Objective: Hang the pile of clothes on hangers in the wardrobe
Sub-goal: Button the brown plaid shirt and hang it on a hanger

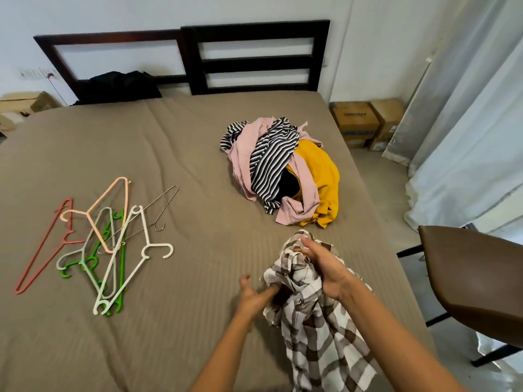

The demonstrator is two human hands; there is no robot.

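1. Head view: the right hand (325,267) grips the top of a brown-and-white checked shirt (314,329), with the fingers curled round the bunched cloth
2. The left hand (254,295) touches the same shirt from the side; its fingertips go into the folds and are hidden, so I cannot tell if it grips
3. The shirt is near the pile of clothes (283,168), on the side of the pile closer to the person
4. The pile has striped, pink and yellow pieces and lies on the bed (169,154)
5. The hangers (110,250) lie in a loose heap on the bed, well apart from the pile, to its left
6. To the right of the pile, cardboard boxes (365,123) stand on the floor beside the bed, and a brown chair (475,275) stands nearer to the person
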